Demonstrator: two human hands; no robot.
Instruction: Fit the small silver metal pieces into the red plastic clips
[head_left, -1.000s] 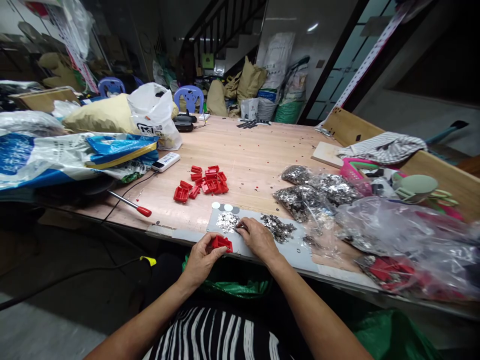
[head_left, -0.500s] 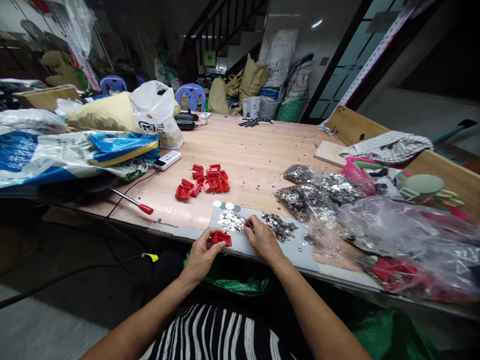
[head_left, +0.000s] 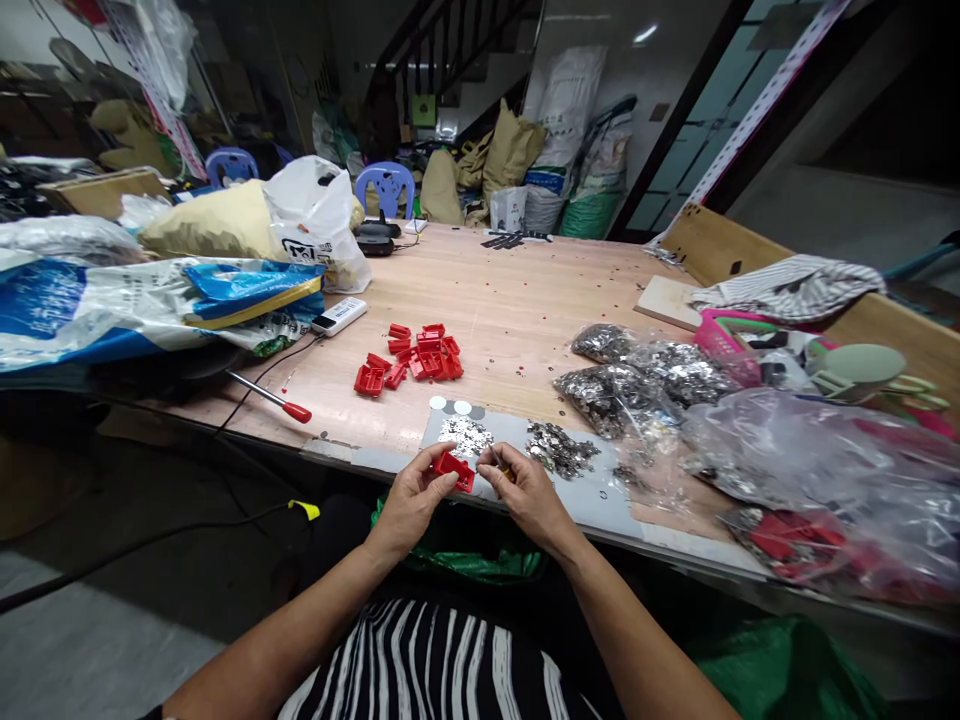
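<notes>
My left hand (head_left: 415, 503) grips a red plastic part (head_left: 455, 471) over the front edge of the grey mat (head_left: 517, 484). Just right of it, my right hand (head_left: 525, 492) pinches a thin tool with a yellowish handle (head_left: 509, 474), its tip near the red part. Behind my hands lies a pile of shiny silver pieces (head_left: 465, 434), and a darker metal pile (head_left: 561, 450) sits to the right. Several more red parts (head_left: 429, 358) form a loose group on the table farther back.
Clear bags of metal pieces (head_left: 615, 395) and a pink basket (head_left: 721, 338) crowd the right side. A red-handled lever (head_left: 295, 411), a white device (head_left: 340, 316) and large plastic sacks (head_left: 142, 300) occupy the left. The wooden table (head_left: 480, 285) has small scattered bits.
My right hand has moved from the silver pile toward the red part, tool still held. My left hand has shifted slightly right and tilted the red part. The view has moved a little.
</notes>
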